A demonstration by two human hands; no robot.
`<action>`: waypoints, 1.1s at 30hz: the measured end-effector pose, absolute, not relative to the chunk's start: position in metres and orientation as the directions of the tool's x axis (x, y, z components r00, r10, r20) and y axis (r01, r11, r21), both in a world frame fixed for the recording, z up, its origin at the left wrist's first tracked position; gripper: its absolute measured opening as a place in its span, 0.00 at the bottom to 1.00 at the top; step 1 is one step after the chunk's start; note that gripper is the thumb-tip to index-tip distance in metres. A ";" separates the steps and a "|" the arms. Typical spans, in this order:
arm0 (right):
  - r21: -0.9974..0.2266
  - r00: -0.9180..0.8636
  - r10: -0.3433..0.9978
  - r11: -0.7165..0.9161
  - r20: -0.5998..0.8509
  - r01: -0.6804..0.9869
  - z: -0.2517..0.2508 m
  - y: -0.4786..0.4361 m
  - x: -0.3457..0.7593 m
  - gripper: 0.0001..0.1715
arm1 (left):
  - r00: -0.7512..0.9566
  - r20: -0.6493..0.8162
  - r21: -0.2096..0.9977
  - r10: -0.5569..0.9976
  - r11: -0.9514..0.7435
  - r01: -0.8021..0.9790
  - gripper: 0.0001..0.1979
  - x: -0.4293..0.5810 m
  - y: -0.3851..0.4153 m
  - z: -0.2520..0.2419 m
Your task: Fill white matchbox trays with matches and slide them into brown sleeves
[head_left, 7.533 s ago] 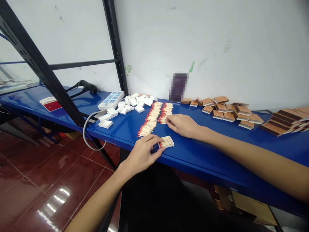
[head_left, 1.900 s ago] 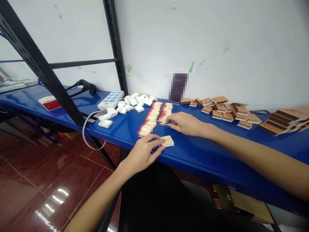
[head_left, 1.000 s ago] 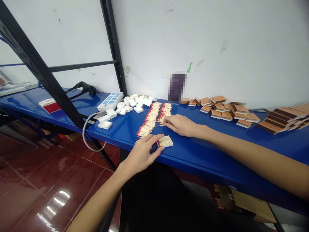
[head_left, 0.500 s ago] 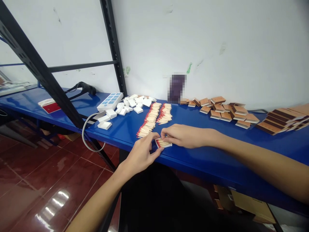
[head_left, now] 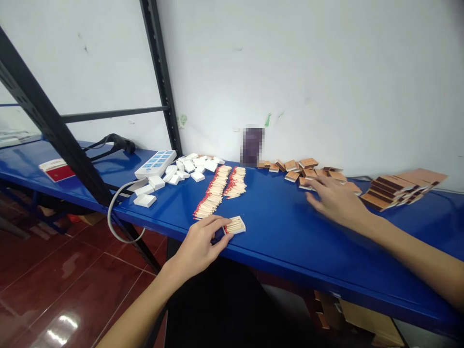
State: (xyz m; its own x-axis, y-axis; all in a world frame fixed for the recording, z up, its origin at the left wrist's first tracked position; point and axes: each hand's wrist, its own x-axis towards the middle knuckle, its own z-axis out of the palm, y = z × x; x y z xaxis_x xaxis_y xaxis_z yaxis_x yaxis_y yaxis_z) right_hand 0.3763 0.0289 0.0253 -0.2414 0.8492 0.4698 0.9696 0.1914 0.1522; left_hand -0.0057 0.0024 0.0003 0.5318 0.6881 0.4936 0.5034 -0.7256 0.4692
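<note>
Presently, at far left, a red-and-white packet [head_left: 58,170] lies on the blue bench [head_left: 282,241]. Next come the white power strip [head_left: 156,163] and a loose heap of white trays [head_left: 197,176]. The left hand [head_left: 195,244] remains at the front edge, thumb and fingers pinching the left end of the filled tray [head_left: 237,225]. That tray lies flat, its matches side by side, red heads toward the hand. Behind it lie the longer match row [head_left: 213,194] and, to its right, the shorter match row [head_left: 236,183].

Change noted: the right hand [head_left: 331,198] has left the tray and now reaches among the orange sleeves [head_left: 308,163]. Its fingers are parted, with no grip visible; contact with a sleeve cannot be confirmed. Farther right stands the leaning sleeve stack [head_left: 395,186].

Assessment: loading of matches appears halted, possibly complete for this tray, with attention shifted to the sleeves.
</note>
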 end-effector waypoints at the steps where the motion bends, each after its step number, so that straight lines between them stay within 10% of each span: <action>1: 0.199 -0.248 0.861 0.175 0.443 0.964 0.020 0.028 0.395 0.19 | 0.532 0.488 0.463 0.692 -0.722 0.515 0.13 -0.006 0.002 0.001; 18: 0.154 0.012 0.890 -0.092 0.456 0.984 0.006 0.003 0.431 0.19 | 0.417 0.437 0.412 0.797 -0.590 0.695 0.18 -0.006 0.002 0.005; 26: -0.239 -0.493 0.768 0.611 0.409 0.754 0.014 -0.029 0.319 0.09 | 0.452 0.352 0.466 0.819 -0.573 0.674 0.20 0.007 0.004 0.021; 33: -0.448 -0.589 0.701 0.712 0.402 0.541 0.023 -0.010 0.267 0.10 | 0.503 0.339 0.504 0.795 -0.604 0.617 0.21 0.020 0.014 0.025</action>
State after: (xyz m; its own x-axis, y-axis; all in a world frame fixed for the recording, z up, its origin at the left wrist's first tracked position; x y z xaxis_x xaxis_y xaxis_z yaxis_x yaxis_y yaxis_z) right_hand 0.2674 -0.0096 0.0228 -0.5888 0.7011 0.4023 0.5408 0.7116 -0.4485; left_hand 0.0202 0.0135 0.0245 0.5027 0.7954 0.3385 0.6168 -0.6044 0.5043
